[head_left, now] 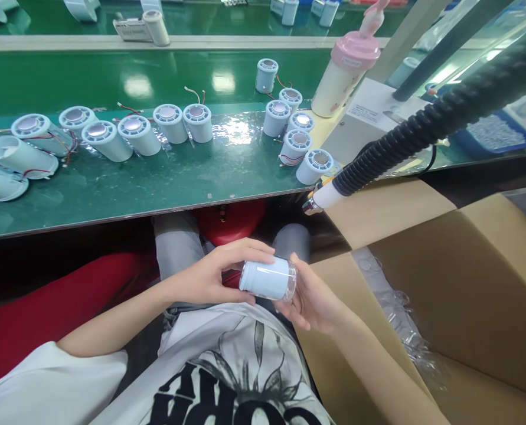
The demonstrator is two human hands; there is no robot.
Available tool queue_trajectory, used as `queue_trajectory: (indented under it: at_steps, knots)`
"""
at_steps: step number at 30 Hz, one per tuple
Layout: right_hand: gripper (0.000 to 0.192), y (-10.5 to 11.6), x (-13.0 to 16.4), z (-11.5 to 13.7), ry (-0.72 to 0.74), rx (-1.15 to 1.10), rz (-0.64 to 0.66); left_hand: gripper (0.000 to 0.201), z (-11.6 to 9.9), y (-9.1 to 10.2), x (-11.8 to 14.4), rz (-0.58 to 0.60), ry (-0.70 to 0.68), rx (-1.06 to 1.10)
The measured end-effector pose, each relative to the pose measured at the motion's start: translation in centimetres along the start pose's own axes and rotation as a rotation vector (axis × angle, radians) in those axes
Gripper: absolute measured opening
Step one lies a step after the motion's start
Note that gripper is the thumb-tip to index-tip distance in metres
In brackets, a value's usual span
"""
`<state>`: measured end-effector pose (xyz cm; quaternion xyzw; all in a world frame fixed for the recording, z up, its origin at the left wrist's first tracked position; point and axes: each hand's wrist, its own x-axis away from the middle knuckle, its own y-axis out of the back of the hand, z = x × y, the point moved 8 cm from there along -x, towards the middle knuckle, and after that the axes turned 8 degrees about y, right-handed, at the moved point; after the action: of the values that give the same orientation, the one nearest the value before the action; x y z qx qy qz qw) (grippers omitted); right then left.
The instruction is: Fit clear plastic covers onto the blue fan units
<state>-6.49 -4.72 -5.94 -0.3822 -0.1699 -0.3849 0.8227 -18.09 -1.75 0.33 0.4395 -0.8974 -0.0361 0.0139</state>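
Down in the lap, below the edge of the green workbench (156,183), both hands close on one pale blue cylinder (265,277) that lies on its side; the left hand (218,274) grips its left end, fingers curled over the top and thumb beneath, while the right hand (309,295) cups the right end, where a clear plastic cap (289,282) sits over the cylinder; neither hand is slack. On the workbench lie and stand many like cylinders with round metal faces; one row (134,133) runs along the left and middle, several tipped on their sides with thin red wires trailing, and a tighter cluster (296,130) stands near the right edge. A pink-lidded bottle (345,74) stands just behind that cluster, leaning. A black ribbed hose (422,130) comes down from the upper right and ends in a white nozzle (322,198) just off the bench edge, well above the hands. To the right an open cardboard box (466,283) sits beside the right forearm; clear plastic pieces (395,307) lie inside it. Red fabric (59,307) shows under the bench at left.
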Motion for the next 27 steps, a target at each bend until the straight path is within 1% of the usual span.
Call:
queue_trajectory:
  at_steps: [2,3,5,6,7,9,10,11,12,13,16,18,19,21,24,27]
  knots:
    - [0.062,1.0,0.1,1.1,0.179,0.198,-0.09,0.061,0.3,0.0,0.1,-0.022,0.076,0.066]
    - [0.053,1.5,0.3,1.8,0.275,0.283,-0.155,0.059,0.6,0.0,0.2,-0.033,0.128,0.107]
    - [0.03,2.4,1.1,3.2,0.485,0.433,-0.28,0.056,1.0,-0.1,0.3,-0.051,0.223,0.202]
    - [0.027,2.4,1.7,4.0,0.608,0.517,-0.316,0.055,1.1,-0.2,0.4,-0.059,0.257,0.245]
    - [0.034,2.1,2.4,4.9,0.748,0.622,-0.316,0.054,1.2,-0.3,0.5,-0.065,0.284,0.28]
    - [0.042,0.4,3.8,6.2,1.035,0.876,-0.253,0.053,1.4,-0.5,0.5,-0.07,0.32,0.341]
    - [0.042,-0.3,4.3,6.4,1.12,0.969,-0.206,0.053,1.4,-0.5,0.5,-0.064,0.329,0.364]
    - [0.042,-0.7,4.4,6.4,1.139,1.0,-0.166,0.054,1.5,-0.6,0.5,-0.051,0.336,0.372]
    - [0.044,-0.6,4.2,6.3,1.106,0.973,-0.144,0.058,1.6,-0.5,0.4,-0.035,0.333,0.353]
    - [0.048,-0.4,3.8,6.1,1.033,0.896,-0.129,0.064,1.5,-0.4,0.4,-0.022,0.317,0.304]
    - [0.058,0.5,2.5,4.7,0.775,0.509,-0.07,0.08,0.9,0.0,0.4,0.003,0.212,0.062]
    - [0.055,0.7,2.1,3.9,0.674,0.321,-0.032,0.078,0.6,0.1,0.5,0.021,0.173,0.005]
    - [0.054,0.8,2.1,3.6,0.656,0.292,-0.031,0.075,0.7,0.0,0.6,0.031,0.188,0.028]
    - [0.048,1.2,2.2,3.6,0.661,0.348,-0.057,0.073,1.3,-0.2,0.7,0.049,0.258,0.139]
    - [0.042,1.5,2.5,4.1,0.709,0.504,-0.105,0.077,2.3,-0.9,0.7,0.087,0.35,0.333]
    - [0.044,1.0,2.2,3.9,0.697,0.518,-0.114,0.079,3.2,-1.6,0.7,0.096,0.382,0.445]
